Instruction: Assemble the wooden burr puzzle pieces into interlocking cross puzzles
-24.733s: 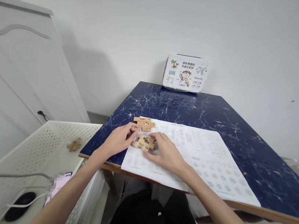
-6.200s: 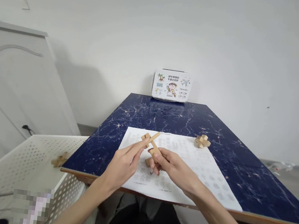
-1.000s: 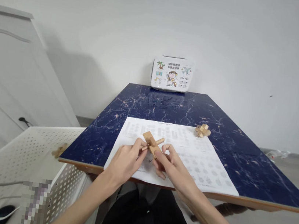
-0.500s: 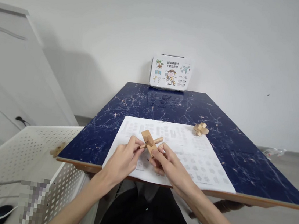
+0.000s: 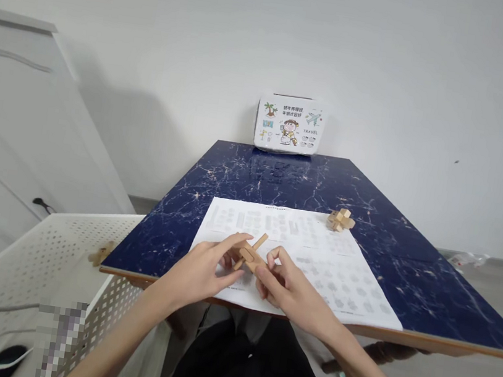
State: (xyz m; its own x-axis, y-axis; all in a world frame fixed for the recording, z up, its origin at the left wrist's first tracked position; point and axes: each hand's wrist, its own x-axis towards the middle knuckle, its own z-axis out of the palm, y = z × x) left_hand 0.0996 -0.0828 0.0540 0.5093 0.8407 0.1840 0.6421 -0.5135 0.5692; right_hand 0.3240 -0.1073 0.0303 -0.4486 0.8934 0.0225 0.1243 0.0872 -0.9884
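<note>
My right hand (image 5: 284,287) pinches the near right end of a wooden burr puzzle (image 5: 253,259), thumb on top and fingers curled beneath. The puzzle is a flat light-brown block crossed by a slimmer wooden stick (image 5: 261,240) that juts out on both sides. Around its left end lies my left hand (image 5: 205,268), with the index finger arched over it, the thumb held a little apart and the other fingers partly hidden behind the wood. Both hands are just above a printed paper sheet (image 5: 329,265) on the blue table.
An assembled wooden burr puzzle (image 5: 341,220) sits at the sheet's far right corner. At the back of the blue marbled table (image 5: 280,186) stands a white printed case (image 5: 289,125) against the wall. Another wooden puzzle (image 5: 100,253) lies on a white perforated surface (image 5: 62,237) at left.
The wooden puzzle has turned in my hands, its stick now pointing more away from me. My left hand has shifted from pinching the stick to curving around the block's left end.
</note>
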